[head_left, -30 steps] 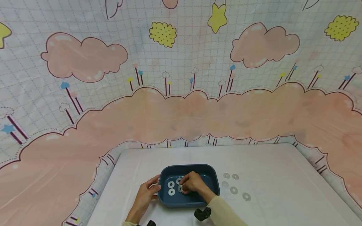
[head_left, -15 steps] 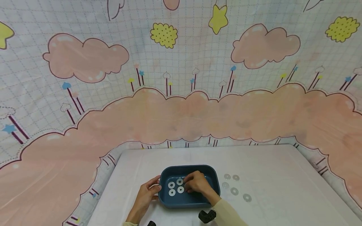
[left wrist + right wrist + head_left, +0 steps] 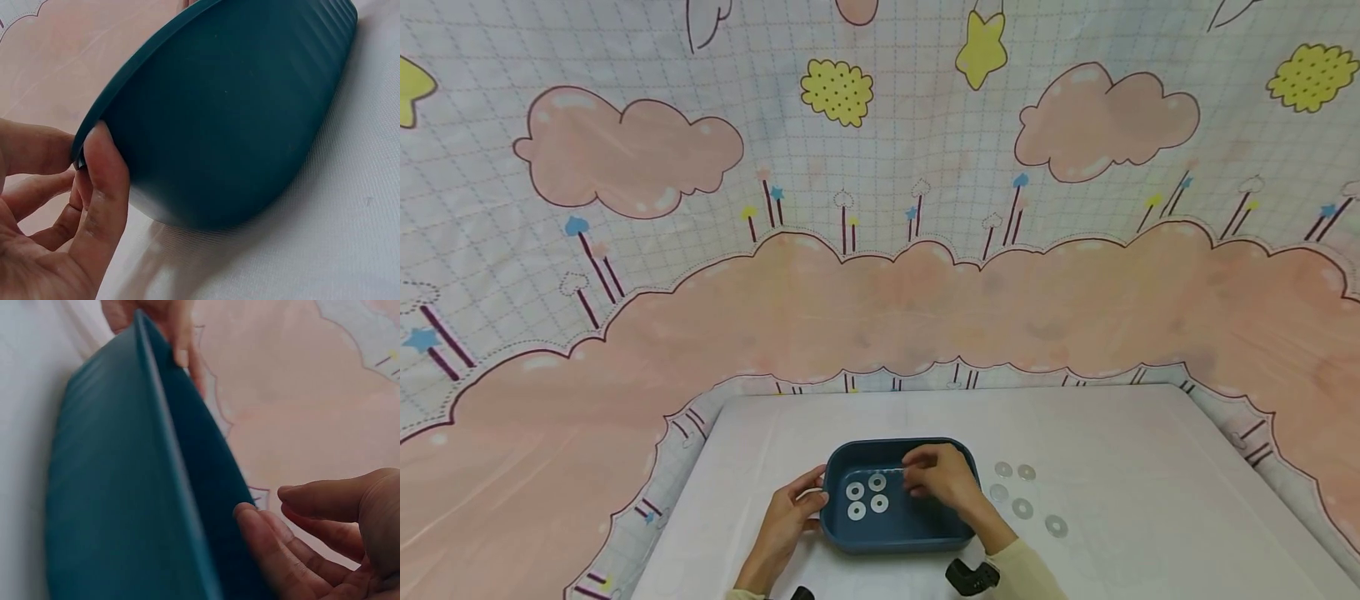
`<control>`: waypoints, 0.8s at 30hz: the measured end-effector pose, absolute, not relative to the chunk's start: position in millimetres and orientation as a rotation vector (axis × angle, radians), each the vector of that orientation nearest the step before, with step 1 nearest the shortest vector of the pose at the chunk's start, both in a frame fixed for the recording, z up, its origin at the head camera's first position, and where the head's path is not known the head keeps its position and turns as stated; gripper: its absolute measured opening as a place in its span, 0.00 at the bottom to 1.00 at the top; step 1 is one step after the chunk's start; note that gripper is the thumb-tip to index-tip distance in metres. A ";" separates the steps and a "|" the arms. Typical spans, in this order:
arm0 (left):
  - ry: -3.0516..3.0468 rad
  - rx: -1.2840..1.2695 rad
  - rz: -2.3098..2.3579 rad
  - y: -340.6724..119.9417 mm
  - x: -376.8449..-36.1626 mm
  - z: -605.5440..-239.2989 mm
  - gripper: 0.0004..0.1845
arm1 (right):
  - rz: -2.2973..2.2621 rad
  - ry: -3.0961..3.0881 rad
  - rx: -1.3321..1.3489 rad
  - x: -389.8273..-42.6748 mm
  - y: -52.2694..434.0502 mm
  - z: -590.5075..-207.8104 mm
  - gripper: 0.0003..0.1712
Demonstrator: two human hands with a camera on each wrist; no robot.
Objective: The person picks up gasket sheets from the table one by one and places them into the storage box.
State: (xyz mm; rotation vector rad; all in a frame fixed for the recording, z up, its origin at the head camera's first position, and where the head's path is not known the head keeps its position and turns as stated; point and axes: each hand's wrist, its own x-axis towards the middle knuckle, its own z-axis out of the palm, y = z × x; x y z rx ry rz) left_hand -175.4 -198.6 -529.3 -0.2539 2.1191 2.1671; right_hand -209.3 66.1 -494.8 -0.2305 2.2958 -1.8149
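A dark blue rectangular tray stands on the white table. My left hand grips its left end; in the left wrist view the thumb and fingers pinch the rim of the tray. Several flat metal washers lie in two rows in the left half of the tray. Over the tray's right half is my right hand. In the right wrist view, the thumb and fingers of the right hand are spread apart above the tray with nothing between them.
Several more washers lie loose on the white tabletop, just right of the tray. A cloth backdrop printed with clouds and stars hangs behind the table. Black wrist cameras are on both wrists.
My right hand has drawn back from the washers toward the tray's right side, its fingers leaving one there. The left hand has stayed on the tray's left end.
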 end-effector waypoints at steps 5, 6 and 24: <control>2.119 -0.259 2.169 -198.8 -175.4 -529.1 0.28 | -1.852 2.303 -0.228 -205.0 77.7 -484.2 0.11; 2.119 -0.260 2.168 -198.9 -175.2 -529.0 0.28 | -1.858 2.307 -0.223 -204.4 80.1 -482.6 0.11; 2.133 -0.253 2.133 -200.9 -174.6 -527.9 0.28 | -1.914 2.368 -0.114 -192.0 133.6 -464.1 0.14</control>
